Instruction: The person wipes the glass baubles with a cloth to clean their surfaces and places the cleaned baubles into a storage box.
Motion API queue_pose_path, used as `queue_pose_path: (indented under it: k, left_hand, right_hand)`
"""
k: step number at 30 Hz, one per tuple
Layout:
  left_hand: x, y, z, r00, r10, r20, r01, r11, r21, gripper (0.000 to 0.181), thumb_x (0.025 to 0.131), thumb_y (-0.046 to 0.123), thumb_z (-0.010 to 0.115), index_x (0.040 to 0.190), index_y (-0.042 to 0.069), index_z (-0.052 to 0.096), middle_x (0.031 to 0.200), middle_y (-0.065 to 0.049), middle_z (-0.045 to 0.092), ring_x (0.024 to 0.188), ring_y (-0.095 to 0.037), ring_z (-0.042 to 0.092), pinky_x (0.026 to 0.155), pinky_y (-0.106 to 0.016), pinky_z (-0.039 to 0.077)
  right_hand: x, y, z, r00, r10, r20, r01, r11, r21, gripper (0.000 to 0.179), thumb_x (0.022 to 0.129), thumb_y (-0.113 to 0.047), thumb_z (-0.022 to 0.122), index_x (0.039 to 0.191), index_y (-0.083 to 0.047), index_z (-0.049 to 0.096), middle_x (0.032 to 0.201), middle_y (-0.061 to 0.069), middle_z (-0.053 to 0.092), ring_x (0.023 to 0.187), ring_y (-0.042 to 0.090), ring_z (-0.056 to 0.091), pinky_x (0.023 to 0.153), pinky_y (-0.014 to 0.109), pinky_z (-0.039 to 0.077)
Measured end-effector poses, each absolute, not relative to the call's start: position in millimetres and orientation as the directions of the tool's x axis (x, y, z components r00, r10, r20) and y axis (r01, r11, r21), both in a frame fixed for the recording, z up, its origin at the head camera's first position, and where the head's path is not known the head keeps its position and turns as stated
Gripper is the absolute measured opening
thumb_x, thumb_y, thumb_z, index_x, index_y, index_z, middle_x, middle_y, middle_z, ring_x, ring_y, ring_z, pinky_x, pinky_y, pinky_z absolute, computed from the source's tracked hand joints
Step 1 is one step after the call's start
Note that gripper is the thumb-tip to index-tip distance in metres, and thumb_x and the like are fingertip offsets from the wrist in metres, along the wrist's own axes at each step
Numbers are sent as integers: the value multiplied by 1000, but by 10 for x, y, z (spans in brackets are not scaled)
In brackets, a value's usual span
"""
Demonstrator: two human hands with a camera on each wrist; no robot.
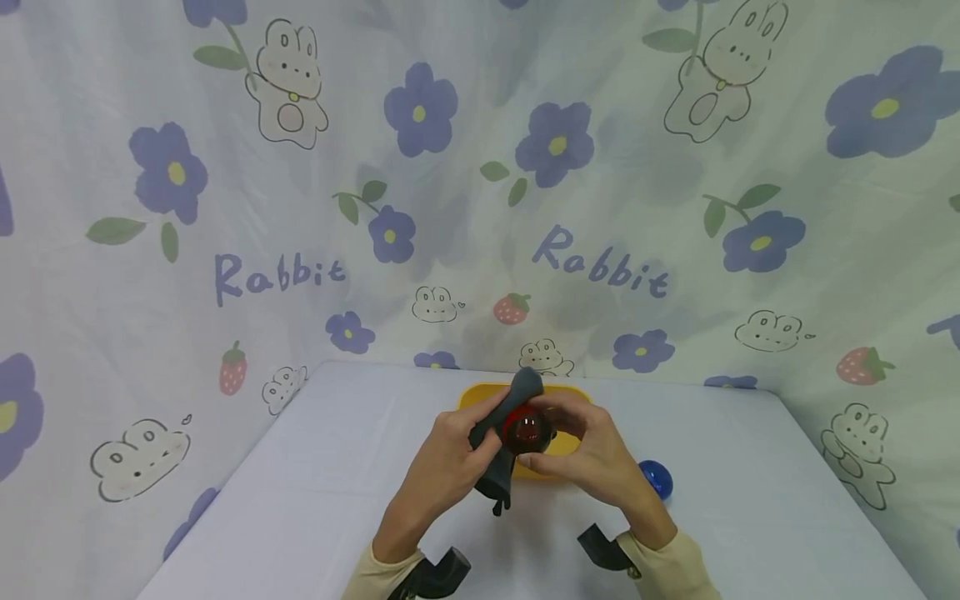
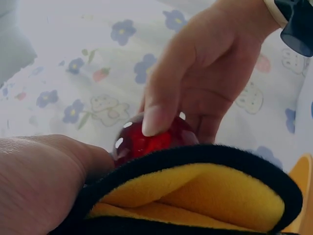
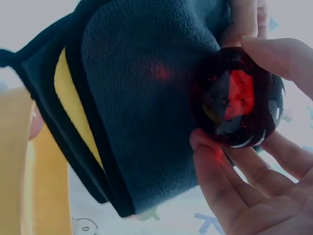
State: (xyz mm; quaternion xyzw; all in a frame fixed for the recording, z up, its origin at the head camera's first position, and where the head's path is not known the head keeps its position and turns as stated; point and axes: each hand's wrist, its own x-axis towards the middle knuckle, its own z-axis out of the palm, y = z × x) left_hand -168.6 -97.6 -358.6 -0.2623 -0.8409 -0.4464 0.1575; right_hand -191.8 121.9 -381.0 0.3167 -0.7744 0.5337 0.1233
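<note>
My left hand [image 1: 442, 457] grips a dark grey plush cloth [image 3: 137, 107], folded so that its yellow inner side shows in both wrist views. Fingers and thumb of my right hand [image 1: 603, 454] pinch a clear red ball [image 1: 527, 430], glossy and about as wide as a few fingers. The ball is right at the cloth's grey face, on the side toward my right hand. Both hands are raised in front of a yellow container [image 1: 474, 394], which they partly hide. A loop at one corner of the cloth hangs below my left hand.
A clear blue ball [image 1: 656, 479] lies on the white table [image 1: 322, 467], just right of my right wrist. Behind the table's far edge hangs a pale curtain [image 1: 465, 200] printed with flowers and rabbits, which also runs along both sides.
</note>
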Motion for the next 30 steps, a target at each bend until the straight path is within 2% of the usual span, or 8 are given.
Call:
queue_pose_path:
  k: [6, 14, 17, 21, 23, 25, 28, 30]
  left_hand:
    - [-1687, -963, -3587, -831, 291, 474, 556, 462, 691, 54, 94, -2, 59, 147, 7, 58, 126, -13, 74, 83, -14, 71, 70, -18, 56]
    - [-1700, -953, -3584, -849, 307, 430, 528, 482, 699, 55, 95, 1, 58, 150, 4, 54, 119, -12, 76, 72, -8, 66, 59, -17, 52]
    - [-1699, -958, -3577, -849, 327, 415, 527, 479, 702, 57, 95, 2, 58, 151, 5, 51, 100, -8, 76, 56, -3, 55, 48, -17, 44]
    - [-1682, -962, -3567, -852, 343, 396, 522, 480, 705, 58, 95, 4, 57, 153, 6, 49, 71, -1, 59, 44, 2, 40, 43, -17, 36]
    - [-1667, -961, -3566, -858, 343, 383, 511, 483, 711, 58, 96, 4, 57, 153, 5, 49, 69, 1, 56, 42, 2, 40, 42, -17, 37]
    - [-1650, -957, -3563, -864, 341, 371, 499, 485, 718, 57, 96, 4, 57, 152, 4, 50, 72, -2, 61, 43, 0, 44, 43, -17, 40]
    - [-1626, -950, -3561, -867, 337, 367, 494, 487, 720, 55, 96, 4, 56, 151, 3, 51, 92, -10, 73, 50, 0, 55, 47, -17, 47]
    - [-1616, -947, -3557, -867, 331, 372, 495, 487, 720, 54, 96, 3, 56, 150, 3, 52, 99, -14, 75, 54, 0, 58, 50, -18, 50]
  right_hand:
    - [-1903, 1214, -3806, -755, -328, 568, -638, 168, -751, 56, 78, -10, 88, 130, -13, 67, 120, 9, 74, 102, 15, 72, 97, 28, 58]
    - [-1927, 1205, -3832, -735, -244, 632, -669, 110, -735, 58, 78, -1, 86, 132, -9, 66, 123, 14, 72, 105, 14, 73, 97, 24, 57]
    - [-1933, 1207, -3823, -741, -206, 639, -664, 85, -743, 60, 77, 3, 85, 132, -7, 65, 127, 17, 70, 108, 11, 72, 97, 23, 56]
    - [-1936, 1217, -3812, -772, -167, 613, -631, 88, -771, 62, 76, 3, 86, 134, -5, 64, 132, 17, 68, 111, 7, 71, 99, 22, 54]
    - [-1940, 1224, -3807, -791, -155, 592, -609, 105, -786, 64, 76, 2, 86, 136, -4, 62, 133, 17, 67, 112, 9, 71, 99, 23, 54]
    - [-1950, 1234, -3809, -808, -148, 571, -588, 130, -798, 67, 77, 1, 86, 138, -2, 60, 135, 18, 67, 115, 16, 72, 99, 26, 55]
    - [-1966, 1248, -3812, -830, -145, 538, -557, 170, -813, 70, 77, 0, 86, 141, -1, 59, 136, 18, 67, 118, 30, 71, 99, 33, 56]
    - [-1976, 1256, -3814, -841, -149, 520, -540, 191, -820, 70, 77, -2, 86, 141, -1, 59, 136, 18, 67, 119, 36, 70, 99, 37, 56]
